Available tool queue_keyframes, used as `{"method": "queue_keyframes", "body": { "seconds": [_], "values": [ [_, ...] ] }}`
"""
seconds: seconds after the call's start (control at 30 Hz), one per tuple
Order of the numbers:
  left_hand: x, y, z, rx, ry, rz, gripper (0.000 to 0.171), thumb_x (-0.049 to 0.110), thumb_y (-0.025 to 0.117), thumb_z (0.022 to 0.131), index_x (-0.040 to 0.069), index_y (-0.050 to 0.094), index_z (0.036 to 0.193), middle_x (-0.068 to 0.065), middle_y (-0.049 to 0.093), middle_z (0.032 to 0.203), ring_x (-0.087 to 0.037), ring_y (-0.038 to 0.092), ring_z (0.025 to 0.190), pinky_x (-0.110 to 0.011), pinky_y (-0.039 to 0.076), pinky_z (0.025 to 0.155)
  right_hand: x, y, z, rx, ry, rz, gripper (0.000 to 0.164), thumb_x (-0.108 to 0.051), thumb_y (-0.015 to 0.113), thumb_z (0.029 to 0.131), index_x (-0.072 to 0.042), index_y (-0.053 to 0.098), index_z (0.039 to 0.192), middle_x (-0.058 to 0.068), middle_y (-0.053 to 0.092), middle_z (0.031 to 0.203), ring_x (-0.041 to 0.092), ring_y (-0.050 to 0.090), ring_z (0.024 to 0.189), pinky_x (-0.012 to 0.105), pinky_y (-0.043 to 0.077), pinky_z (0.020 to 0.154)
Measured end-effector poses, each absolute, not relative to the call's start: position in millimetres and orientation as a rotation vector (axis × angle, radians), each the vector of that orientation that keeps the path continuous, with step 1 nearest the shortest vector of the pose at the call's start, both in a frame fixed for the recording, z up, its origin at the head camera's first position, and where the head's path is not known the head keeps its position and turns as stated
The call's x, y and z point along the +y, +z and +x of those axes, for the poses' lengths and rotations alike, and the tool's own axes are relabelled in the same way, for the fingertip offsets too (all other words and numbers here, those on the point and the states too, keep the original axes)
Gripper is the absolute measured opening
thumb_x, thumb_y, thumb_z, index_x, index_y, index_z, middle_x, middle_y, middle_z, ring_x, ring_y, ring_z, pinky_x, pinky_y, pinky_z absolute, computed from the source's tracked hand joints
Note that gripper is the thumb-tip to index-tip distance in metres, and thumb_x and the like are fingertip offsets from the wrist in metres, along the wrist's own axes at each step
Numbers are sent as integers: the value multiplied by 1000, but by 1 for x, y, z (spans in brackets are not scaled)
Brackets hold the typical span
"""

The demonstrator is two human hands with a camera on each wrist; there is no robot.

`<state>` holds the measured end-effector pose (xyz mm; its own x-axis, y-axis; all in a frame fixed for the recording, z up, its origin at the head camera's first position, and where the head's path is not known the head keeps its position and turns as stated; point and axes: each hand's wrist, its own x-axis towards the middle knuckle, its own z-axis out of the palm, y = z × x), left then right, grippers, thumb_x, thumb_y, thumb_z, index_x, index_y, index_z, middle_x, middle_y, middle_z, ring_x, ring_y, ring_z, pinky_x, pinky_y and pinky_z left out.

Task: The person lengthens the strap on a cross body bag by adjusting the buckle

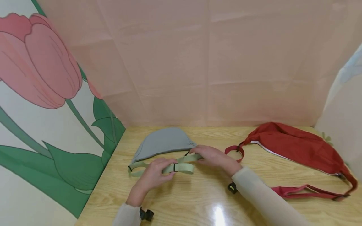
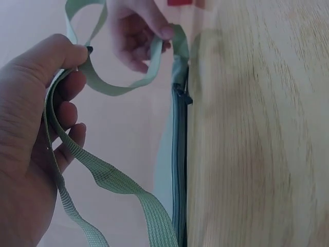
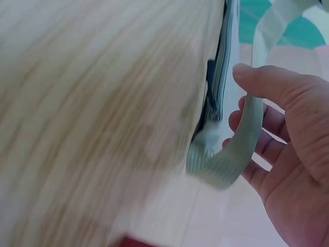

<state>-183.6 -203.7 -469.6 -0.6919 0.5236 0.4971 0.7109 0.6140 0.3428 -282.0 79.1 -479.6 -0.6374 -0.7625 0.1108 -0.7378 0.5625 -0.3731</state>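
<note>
A grey-blue waist bag (image 1: 165, 141) lies at the back of the table, its pale green strap (image 1: 185, 168) looped in front of it. My left hand (image 1: 156, 172) pinches the strap beside a black slider, thumb on top, with two lengths of webbing running down past the fingers in the left wrist view. At the bag's right end, my right hand (image 1: 213, 158) holds the strap between thumb and fingers, close to where it joins the bag. A dark zipper (image 2: 178, 164) with its pull (image 3: 211, 85) runs along the bag's near edge. Between the hands the strap hangs in a loop.
To the right lies a red waist bag (image 1: 294, 149) with its red strap (image 1: 308, 192) trailing forward under the right sleeve (image 1: 263, 194). A pink cloth (image 1: 206, 62) hangs behind the wooden table (image 1: 192, 207); a tulip-printed panel (image 1: 48, 62) borders the left.
</note>
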Motion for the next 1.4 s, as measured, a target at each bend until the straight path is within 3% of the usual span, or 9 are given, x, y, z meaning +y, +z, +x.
{"method": "queue_keyframes", "body": {
  "seconds": [0.2,0.47,0.63,0.83,1.07,1.4],
  "values": [
    [-203,-469,-183,-2461,-783,-1013,36,13,83,84,11,72,118,-3,75,106,-20,70,97,-41,57,83,63,-479,-277,2754,-515,-1379,40,-18,77,91,-14,64,129,6,66,127,23,64,113,42,54,92],
    [-205,-471,-182,-2461,-787,-1012,36,14,83,84,12,72,118,-2,74,105,-17,69,95,-37,57,81,62,-478,-277,2828,-490,-1520,37,-19,79,90,-16,67,125,1,68,116,17,66,100,36,55,85],
    [-207,-473,-182,-2451,-776,-1013,36,13,82,84,12,72,118,-1,74,105,-17,70,95,-38,57,81,70,-478,-282,2823,-576,-1589,35,-21,79,90,-18,70,124,-3,70,114,14,67,100,35,56,86],
    [-210,-475,-182,-2465,-793,-998,38,11,83,82,13,71,118,-2,74,107,-19,70,98,-38,57,83,87,-480,-291,2821,-638,-1565,32,-18,78,89,-19,73,121,-3,72,114,17,69,104,40,56,90],
    [-213,-475,-182,-2471,-774,-975,38,12,83,82,14,71,118,-1,75,107,-17,70,95,-35,57,79,103,-482,-298,2811,-670,-1569,31,-15,77,91,-16,75,122,-3,72,103,13,69,91,34,57,78],
    [-216,-470,-182,-2495,-745,-965,36,12,82,83,13,71,118,-3,75,109,-22,71,98,-38,58,83,123,-481,-311,2823,-660,-1408,26,-15,72,94,-20,76,120,-4,73,103,14,69,90,33,57,77]
  ]
}}
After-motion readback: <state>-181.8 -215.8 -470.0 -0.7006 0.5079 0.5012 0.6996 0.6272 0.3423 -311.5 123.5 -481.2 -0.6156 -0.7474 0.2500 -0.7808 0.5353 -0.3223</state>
